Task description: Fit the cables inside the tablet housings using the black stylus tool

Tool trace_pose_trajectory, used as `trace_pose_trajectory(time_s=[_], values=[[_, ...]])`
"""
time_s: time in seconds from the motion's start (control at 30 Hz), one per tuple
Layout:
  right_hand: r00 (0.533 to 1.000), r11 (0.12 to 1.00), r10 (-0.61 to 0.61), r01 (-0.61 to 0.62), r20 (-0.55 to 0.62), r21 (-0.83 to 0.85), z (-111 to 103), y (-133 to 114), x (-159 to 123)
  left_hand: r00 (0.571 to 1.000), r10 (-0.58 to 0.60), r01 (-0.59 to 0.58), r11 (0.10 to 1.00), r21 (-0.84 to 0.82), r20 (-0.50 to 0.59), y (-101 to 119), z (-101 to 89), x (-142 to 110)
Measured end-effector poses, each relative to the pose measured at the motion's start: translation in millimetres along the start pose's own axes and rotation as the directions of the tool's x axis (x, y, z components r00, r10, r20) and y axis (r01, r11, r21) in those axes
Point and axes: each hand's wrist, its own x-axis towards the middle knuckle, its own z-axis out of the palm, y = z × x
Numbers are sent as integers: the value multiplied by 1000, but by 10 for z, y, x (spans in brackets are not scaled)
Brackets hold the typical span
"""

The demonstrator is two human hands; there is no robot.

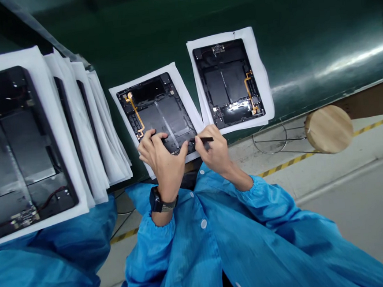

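An opened tablet (176,113) lies on a white sheet in front of me, showing black batteries, a pale strip down the middle and an orange flex cable (136,114). My left hand (164,163) rests over its near edge, fingers spread, the thumb close to the near right corner. Pinched between the fingers of my right hand (214,152) is a thin black stick-like tool (206,139). Its tip is at the tablet's near right corner, by my left thumb; what it touches there is too small to tell.
Another opened tablet (234,80) lies on white sheets to the right. On the left stands a stack of tablets (25,143) layered with white sheets (102,133). A green bench (302,33) carries them. A co-worker's blue sleeve (45,265) is at lower left; a wooden stool (328,129) stands right.
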Motion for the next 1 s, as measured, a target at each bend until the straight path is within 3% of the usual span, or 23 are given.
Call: trace_pose_trajectory(time_s=[0.5,1.0], values=[[998,997,51,-54,40,63,-3,16,5,975,139,-151,987,62,172,61,-110,278],[999,1000,25,-25,-28,-19,-1,5,-11,960,167,-191,978,88,224,91,-131,381]])
